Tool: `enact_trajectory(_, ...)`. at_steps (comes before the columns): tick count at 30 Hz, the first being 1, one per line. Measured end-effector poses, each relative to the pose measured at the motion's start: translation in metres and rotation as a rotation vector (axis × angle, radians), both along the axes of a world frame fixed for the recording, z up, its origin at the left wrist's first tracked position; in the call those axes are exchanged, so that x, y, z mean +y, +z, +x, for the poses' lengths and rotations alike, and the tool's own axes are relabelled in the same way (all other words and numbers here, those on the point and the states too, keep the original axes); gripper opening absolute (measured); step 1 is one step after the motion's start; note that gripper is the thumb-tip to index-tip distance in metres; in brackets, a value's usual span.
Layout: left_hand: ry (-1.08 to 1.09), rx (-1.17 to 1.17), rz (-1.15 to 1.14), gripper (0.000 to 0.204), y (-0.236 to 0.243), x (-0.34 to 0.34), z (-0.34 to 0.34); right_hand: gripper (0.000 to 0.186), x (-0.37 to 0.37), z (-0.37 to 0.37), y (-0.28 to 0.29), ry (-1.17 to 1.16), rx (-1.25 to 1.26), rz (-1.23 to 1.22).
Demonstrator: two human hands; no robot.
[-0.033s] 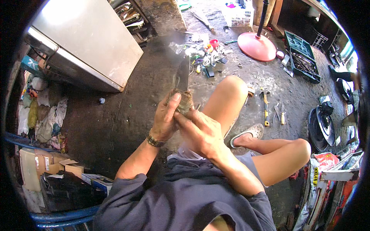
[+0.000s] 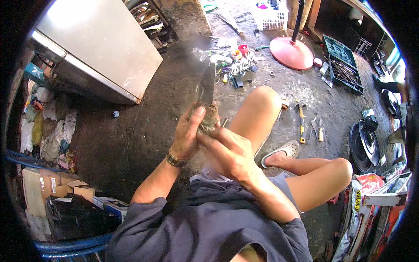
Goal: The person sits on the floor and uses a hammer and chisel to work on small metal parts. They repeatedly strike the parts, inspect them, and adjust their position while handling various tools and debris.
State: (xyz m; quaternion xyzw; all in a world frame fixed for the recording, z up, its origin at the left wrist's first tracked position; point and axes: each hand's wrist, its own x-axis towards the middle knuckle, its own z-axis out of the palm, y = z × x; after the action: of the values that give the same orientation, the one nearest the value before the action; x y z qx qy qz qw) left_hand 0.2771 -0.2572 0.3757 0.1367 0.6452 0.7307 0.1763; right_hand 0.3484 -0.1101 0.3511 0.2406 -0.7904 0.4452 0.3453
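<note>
In the middle of the head view my left hand (image 2: 187, 131), with a gold-coloured watch on its wrist, grips a small grimy, brownish metal piece (image 2: 208, 114), its thumb lying along the near side. My right hand (image 2: 229, 153) has its fingers bent against the lower part of the piece, partly blurred. A thin rod (image 2: 224, 122) shows just right of it; I cannot tell what it belongs to. My bare knee (image 2: 262, 102) is raised beyond the hands. A yellow-handled hammer (image 2: 301, 124), pliers (image 2: 313, 130) and a screwdriver (image 2: 320, 133) lie on the floor to the right.
A grey fridge (image 2: 98, 52) stands upper left. Ahead are scattered small parts (image 2: 238, 65), a red round stand (image 2: 291, 52), a white basket (image 2: 270, 19) and a teal toolbox (image 2: 340, 56). Black discs (image 2: 362, 144) lie at right; cloths (image 2: 59, 135) and cardboard (image 2: 48, 185) at left.
My right hand's fingers have shifted very slightly against the piece and look more blurred. My left hand and the things on the floor are unchanged.
</note>
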Motion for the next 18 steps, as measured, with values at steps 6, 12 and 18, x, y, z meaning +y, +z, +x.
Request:
enact_trajectory(6,-0.044,-0.163,0.039,0.054,0.009,0.000,0.009,0.016,0.028,-0.008,0.010,-0.088,-0.375,-0.540)
enact_trajectory(12,-0.052,0.025,-0.042,0.048,0.008,0.001,0.015,0.022,0.042,-0.026,0.030,0.236,-0.696,-0.819)
enact_trajectory(18,-0.095,0.075,-0.116,0.037,0.018,0.001,0.018,0.019,0.049,-0.025,0.030,0.230,-0.724,-0.852)
